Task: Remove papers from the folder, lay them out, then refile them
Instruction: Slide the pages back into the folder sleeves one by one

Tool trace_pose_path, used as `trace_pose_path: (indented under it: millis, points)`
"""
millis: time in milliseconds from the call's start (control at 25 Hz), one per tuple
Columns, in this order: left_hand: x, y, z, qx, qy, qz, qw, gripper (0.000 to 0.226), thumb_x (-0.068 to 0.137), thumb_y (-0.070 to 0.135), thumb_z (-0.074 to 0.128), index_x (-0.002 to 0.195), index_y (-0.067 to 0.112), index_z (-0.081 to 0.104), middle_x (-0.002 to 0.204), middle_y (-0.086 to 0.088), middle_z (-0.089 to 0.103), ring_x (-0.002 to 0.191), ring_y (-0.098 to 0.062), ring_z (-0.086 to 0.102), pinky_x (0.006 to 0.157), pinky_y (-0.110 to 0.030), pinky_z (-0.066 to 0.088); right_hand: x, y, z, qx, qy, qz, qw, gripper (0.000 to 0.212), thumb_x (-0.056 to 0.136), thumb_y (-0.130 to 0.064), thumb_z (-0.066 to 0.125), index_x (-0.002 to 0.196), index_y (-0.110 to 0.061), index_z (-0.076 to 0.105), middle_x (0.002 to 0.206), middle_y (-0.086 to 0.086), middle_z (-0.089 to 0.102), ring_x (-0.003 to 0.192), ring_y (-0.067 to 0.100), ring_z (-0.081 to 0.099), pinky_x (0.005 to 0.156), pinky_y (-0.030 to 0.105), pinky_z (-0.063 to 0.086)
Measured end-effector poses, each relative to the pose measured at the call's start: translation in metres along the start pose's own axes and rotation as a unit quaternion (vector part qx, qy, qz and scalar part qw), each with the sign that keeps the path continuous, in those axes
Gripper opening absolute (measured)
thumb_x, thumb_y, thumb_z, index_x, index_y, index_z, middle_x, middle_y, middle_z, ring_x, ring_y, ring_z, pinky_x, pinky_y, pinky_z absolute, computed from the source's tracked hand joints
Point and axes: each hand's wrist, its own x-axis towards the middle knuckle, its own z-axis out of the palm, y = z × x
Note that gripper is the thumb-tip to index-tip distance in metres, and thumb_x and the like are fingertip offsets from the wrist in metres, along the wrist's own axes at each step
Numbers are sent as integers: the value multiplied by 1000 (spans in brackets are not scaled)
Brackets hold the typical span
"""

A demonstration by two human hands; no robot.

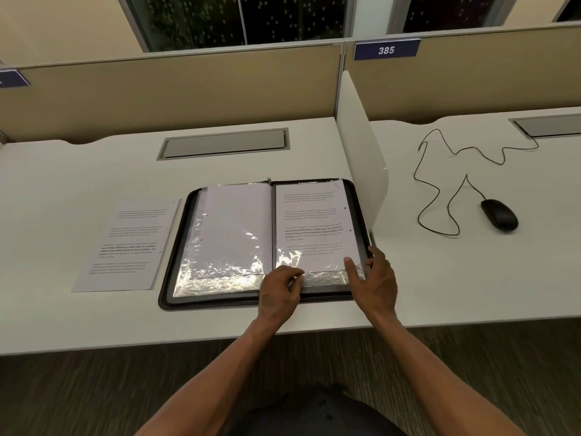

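An open zip folder [176,247] is laid flat on the white counter [78,319], its clear plastic sleeves spread to both sides. The left hand [278,294] is rested on the near edge of the right-hand sleeve, close to the spine; its fingers [294,275] are curled and appear to pinch the crinkled lower edge of the plastic, though the exact grip cannot be made out. The right hand [375,278] is placed at the near right corner of the folder, with the thumb pressed on top of the sleeve and the other fingers hooked round the outer edge, so that the corner is gripped.

A printed sheet [314,221] is seen inside the right sleeve, just beyond the fingers of both hands. A blank-faced sheet [235,221] is held in the left sleeve, beyond and to the left of the left fingers. A loose printed page [129,247] is laid flat on the counter just beside the folder, well to the left of both hands.

A white divider panel [358,146] is stood beyond the right fingers, its near end touching or close to the folder's right edge. A black mouse [500,214] with a coiled cable [440,184] is lying on the neighbouring counter, well to the right of the right hand.
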Motion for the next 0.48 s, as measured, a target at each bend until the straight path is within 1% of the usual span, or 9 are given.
trace_pose_path:
  millis: [40,80,160,200,280,320,360,400,480]
  points:
    - [0,-1,0,-1,0,3,1000,11,90,19,69,99,18,74,90,9,70,81,-3,61,76,-26,53,6,-4,2,32,-15,35,999,62,92,-50,66,141,-20,43,112,-3,59,103,17,57,87,36,50]
    - [1,-2,1,-2,-2,6,1000,11,89,19,70,99,18,74,89,9,69,81,-3,61,76,-29,54,12,-7,4,69,-17,65,995,62,92,-44,68,143,-19,43,113,2,64,103,21,62,89,37,52]
    - [0,-1,-1,-13,-13,10,1000,15,87,21,72,103,20,73,93,10,68,82,-2,61,75,-34,56,18,-19,7,135,-7,109,985,55,93,-25,69,143,-19,46,113,6,68,103,25,66,84,33,53]
    - [-1,2,-3,-24,-21,7,999,23,86,25,73,108,21,71,98,10,67,86,-2,62,77,-33,57,19,-27,10,159,-6,112,981,53,93,-19,69,142,-20,48,112,4,68,100,23,67,80,29,53]
    - [-4,7,-8,-33,-34,-4,999,50,81,40,76,127,26,62,119,8,60,103,-3,59,89,-28,55,18,-51,14,195,-20,74,978,52,93,-16,69,140,-24,49,106,-3,67,93,15,67,71,22,53]
    - [-5,11,-11,-18,-32,-16,999,64,79,47,76,135,28,54,129,8,56,112,-3,54,93,-24,51,15,-66,18,211,-36,42,976,50,93,-17,69,139,-25,50,103,-6,68,91,12,67,69,21,54]
    - [-3,17,-15,-9,-22,-29,999,74,77,52,77,141,28,48,135,10,52,116,-3,50,94,-21,47,11,-80,23,227,-54,8,972,50,93,-17,69,138,-27,50,100,-7,68,90,10,68,69,22,57]
    - [0,23,-20,-14,-1,-43,999,79,77,53,78,144,28,45,135,12,52,115,-2,51,92,-17,46,6,-94,30,236,-74,-28,969,49,94,-17,69,138,-27,50,98,-8,68,89,8,68,70,21,58]
    - [8,32,-34,-59,65,-75,993,76,80,43,79,146,25,45,129,14,57,106,0,57,85,-11,47,-7,-120,41,232,-103,-97,962,49,93,-15,69,137,-28,51,93,-10,66,89,6,67,77,17,57]
